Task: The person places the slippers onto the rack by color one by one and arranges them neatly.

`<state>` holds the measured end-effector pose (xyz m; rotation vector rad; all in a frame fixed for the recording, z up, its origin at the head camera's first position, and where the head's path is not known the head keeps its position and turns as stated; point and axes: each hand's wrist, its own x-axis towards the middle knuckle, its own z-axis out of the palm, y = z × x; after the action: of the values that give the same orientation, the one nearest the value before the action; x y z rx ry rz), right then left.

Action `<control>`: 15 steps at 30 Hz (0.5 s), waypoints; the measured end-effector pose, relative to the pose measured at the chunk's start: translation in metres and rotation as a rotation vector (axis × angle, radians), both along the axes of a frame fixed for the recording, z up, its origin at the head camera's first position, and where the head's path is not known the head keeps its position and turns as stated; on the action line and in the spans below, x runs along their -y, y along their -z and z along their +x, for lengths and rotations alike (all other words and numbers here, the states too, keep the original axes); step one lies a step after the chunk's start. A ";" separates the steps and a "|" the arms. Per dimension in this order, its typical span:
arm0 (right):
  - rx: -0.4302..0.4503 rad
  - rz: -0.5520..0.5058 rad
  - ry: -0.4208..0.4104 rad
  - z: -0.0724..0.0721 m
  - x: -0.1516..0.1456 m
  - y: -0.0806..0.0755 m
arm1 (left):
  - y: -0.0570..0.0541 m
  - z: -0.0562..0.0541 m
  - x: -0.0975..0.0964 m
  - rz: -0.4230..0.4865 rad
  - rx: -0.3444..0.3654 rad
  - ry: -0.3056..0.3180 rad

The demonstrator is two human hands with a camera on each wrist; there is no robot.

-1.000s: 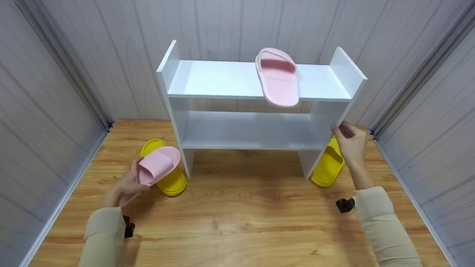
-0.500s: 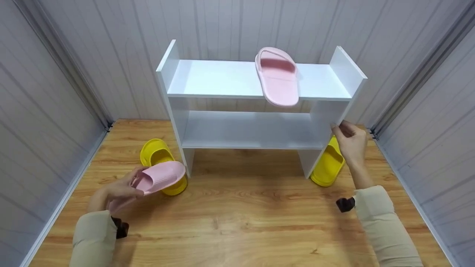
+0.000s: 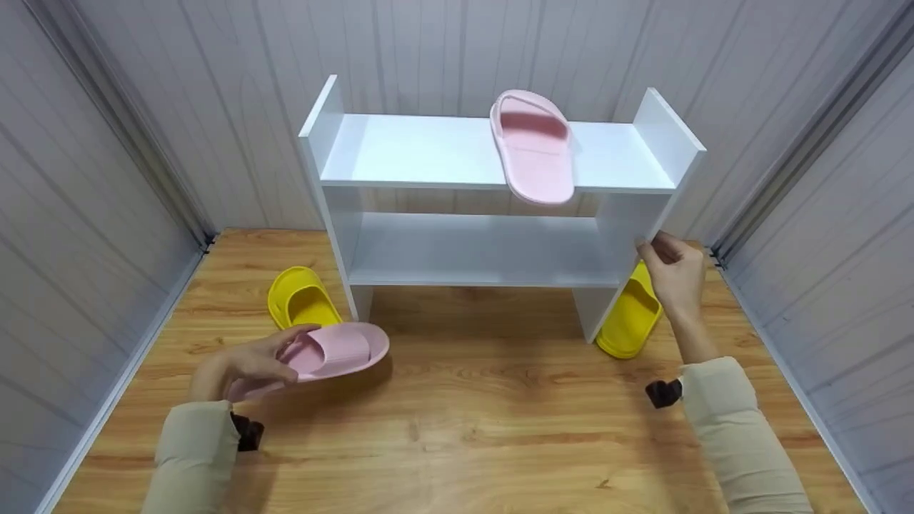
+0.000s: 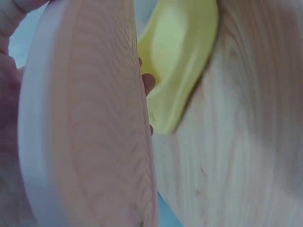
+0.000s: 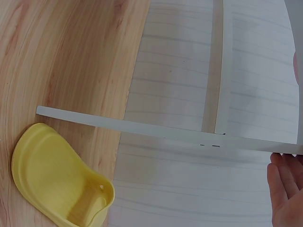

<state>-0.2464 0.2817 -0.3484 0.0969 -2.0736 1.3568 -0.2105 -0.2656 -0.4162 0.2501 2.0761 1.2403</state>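
Observation:
In the head view, my left hand [image 3: 246, 364] grips a pink slipper [image 3: 348, 350] by its side near the strap opening, toe pointing right, above the floor. Its sole [image 4: 102, 113] fills much of the left wrist view, with fingertips showing past the edge. A white two-tier shoe rack [image 3: 475, 250] stands ahead. My right hand [image 3: 678, 275] pinches the front edge of its right side panel [image 5: 156, 130]. The second pink slipper [image 3: 539, 153] lies on the top shelf, heel hanging over the front edge.
One yellow slipper [image 3: 303, 296] lies on the floor left of the rack, partly hidden behind the held slipper. Another yellow slipper [image 3: 630, 321] sits against the rack's right side. Panelled walls [image 3: 107, 214] enclose the wooden floor [image 3: 457, 414].
My left hand has lowered the pink slipper and swung it right, in front of the left yellow slipper and toward the rack's left foot. The right hand stays where it was.

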 end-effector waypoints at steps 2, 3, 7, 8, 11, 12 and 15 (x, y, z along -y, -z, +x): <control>-0.001 -0.002 0.001 0.000 0.000 0.000 | -0.003 -0.001 -0.006 0.006 -0.001 0.004; -0.004 -0.002 0.002 0.000 0.000 0.000 | -0.004 -0.001 -0.009 0.009 -0.009 0.011; -0.002 0.004 0.007 0.000 0.001 0.000 | -0.008 -0.001 -0.020 0.013 -0.049 0.050; 0.002 0.005 0.006 0.000 0.001 0.000 | -0.009 -0.001 -0.023 0.005 -0.078 0.069; 0.016 0.008 0.008 0.000 0.001 0.000 | -0.010 -0.002 -0.031 -0.042 -0.200 0.151; 0.022 0.008 0.009 0.000 0.001 0.000 | -0.011 -0.002 -0.034 -0.054 -0.222 0.164; 0.024 -0.003 0.009 -0.007 -0.006 0.008 | -0.015 -0.003 -0.043 -0.062 -0.296 0.205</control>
<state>-0.2534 0.2877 -0.3561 0.0698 -2.0897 1.3619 -0.2134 -0.2223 -0.4016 0.6341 2.2660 1.0637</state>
